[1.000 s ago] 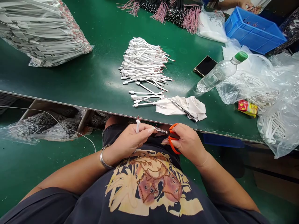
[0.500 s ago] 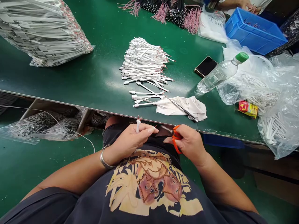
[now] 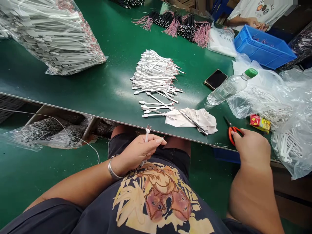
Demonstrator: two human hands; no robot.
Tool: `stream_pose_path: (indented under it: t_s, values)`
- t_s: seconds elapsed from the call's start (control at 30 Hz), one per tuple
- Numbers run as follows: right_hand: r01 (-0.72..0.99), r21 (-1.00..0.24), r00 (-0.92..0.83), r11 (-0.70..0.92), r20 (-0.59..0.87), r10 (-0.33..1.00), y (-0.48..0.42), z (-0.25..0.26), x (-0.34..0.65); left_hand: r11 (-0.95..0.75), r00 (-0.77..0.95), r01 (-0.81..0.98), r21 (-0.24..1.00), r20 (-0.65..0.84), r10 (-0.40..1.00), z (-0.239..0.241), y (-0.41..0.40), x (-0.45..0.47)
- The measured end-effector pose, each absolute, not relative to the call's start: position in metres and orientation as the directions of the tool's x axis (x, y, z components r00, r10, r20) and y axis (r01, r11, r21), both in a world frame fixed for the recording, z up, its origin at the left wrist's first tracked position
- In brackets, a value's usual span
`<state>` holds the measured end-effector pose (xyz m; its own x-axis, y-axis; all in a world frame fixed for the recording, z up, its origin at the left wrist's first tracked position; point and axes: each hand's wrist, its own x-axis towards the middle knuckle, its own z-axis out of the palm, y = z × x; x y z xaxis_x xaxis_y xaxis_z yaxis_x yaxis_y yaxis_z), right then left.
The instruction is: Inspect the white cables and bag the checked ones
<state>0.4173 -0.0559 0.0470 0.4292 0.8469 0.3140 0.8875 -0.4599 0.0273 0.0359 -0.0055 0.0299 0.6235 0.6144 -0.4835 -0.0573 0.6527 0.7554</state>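
Note:
My left hand [image 3: 138,151] stays over my lap, fingers closed round a short white cable [image 3: 147,134] whose bare wire end points up. My right hand [image 3: 251,148] rests at the near edge of the green table [image 3: 109,87], fingers curled on the orange-handled scissors [image 3: 231,131], which lie on the table surface. A pile of similar white cables [image 3: 156,76] sits in the middle of the table. Close to the edge, a white cloth [image 3: 195,117] carries metal tweezers [image 3: 193,123].
A plastic water bottle [image 3: 229,87] lies on its side by a dark phone [image 3: 215,79]. Clear bags of cables sit at far left [image 3: 53,35] and right [image 3: 290,130]. A blue bin [image 3: 263,44], pink-tipped black wires [image 3: 180,26], another person's hands [image 3: 253,22].
My right hand carried the scissors from my lap out to the right and onto the table edge. My left hand kept the cable in place. The view tilted slightly.

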Motion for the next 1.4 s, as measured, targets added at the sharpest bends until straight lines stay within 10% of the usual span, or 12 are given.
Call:
stream_pose_path:
  t_s: [0.1, 0.23, 0.37, 0.87, 1.4]
  values:
    - [0.971, -0.083, 0.232, -0.224, 0.546, 0.805, -0.058, 0.042, 0.353, 0.649, 0.624, -0.049, 0.760, -0.484, 0.614, 0.028, -0.006, 0.039]
    - [0.736, -0.646, -0.059, 0.205, 0.240, 0.969, -0.060, 0.045, 0.247, 0.626, 0.654, -0.026, 0.780, -0.460, 0.600, 0.026, -0.006, 0.042]
    - [0.501, -0.832, -0.141, 0.239, 0.193, 0.971, -0.047, 0.043, 0.209, 0.590, 0.677, -0.009, 0.808, -0.429, 0.598, 0.026, -0.007, 0.038]
    - [0.378, -0.917, -0.124, 0.127, 0.085, 0.989, -0.018, 0.054, 0.185, 0.271, 0.578, 0.149, 0.951, -0.306, 0.757, 0.031, -0.001, 0.036]
    - [0.484, -0.869, -0.114, 0.099, 0.049, 0.992, -0.022, 0.049, 0.206, 0.317, 0.574, 0.019, 0.948, -0.270, 0.773, 0.033, -0.006, 0.030]
